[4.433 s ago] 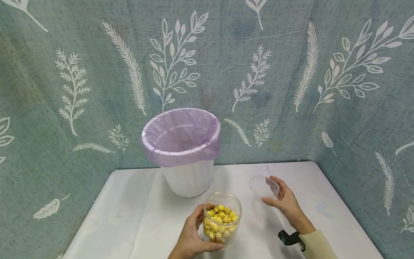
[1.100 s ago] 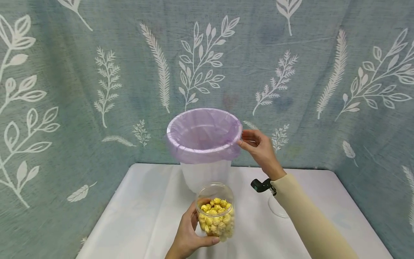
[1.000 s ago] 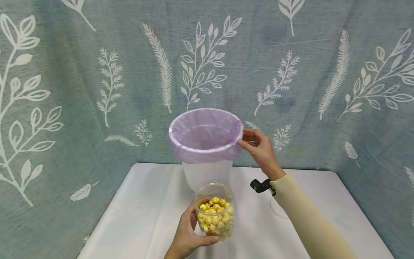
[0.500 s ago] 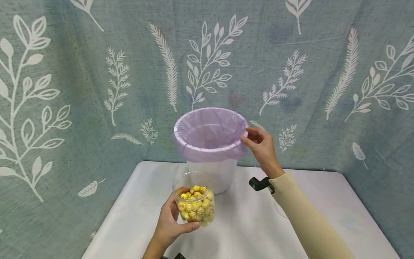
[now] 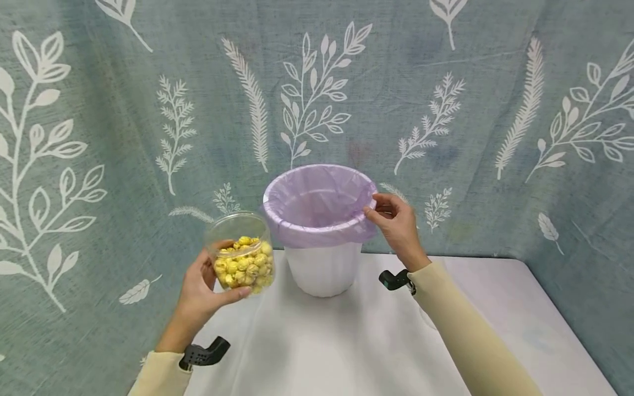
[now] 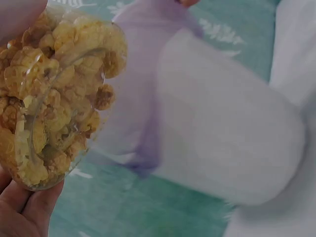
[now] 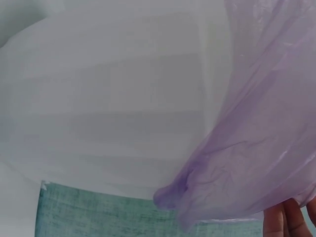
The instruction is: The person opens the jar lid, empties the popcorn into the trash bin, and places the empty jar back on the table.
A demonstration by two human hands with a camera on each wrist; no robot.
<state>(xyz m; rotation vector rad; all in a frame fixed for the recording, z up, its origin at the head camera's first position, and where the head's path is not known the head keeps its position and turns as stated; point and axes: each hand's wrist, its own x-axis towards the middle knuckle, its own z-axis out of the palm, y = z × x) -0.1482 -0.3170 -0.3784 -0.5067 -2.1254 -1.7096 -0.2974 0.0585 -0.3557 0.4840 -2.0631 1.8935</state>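
My left hand grips a clear, lidless jar of yellow popcorn, raised in the air left of the bin and tilted slightly. Thumb and fingers wrap its sides; the left wrist view shows the popcorn through the jar's base. A white trash bin stands upright on the table, lined with a purple plastic bag folded over its rim. At the rim's right side, my right hand pinches the bag and edge between thumb and fingers. In the right wrist view only some fingertips show under the bag.
A clear round lid lies on the white table, mostly hidden behind the right forearm. Green leaf-patterned cloth hangs behind the table and on both sides. Black wrist cameras project from both wrists.
The lid has left my right hand for the table, and that hand has moved to the bin's rim. My left hand has lifted the jar up and left, beside the bin.
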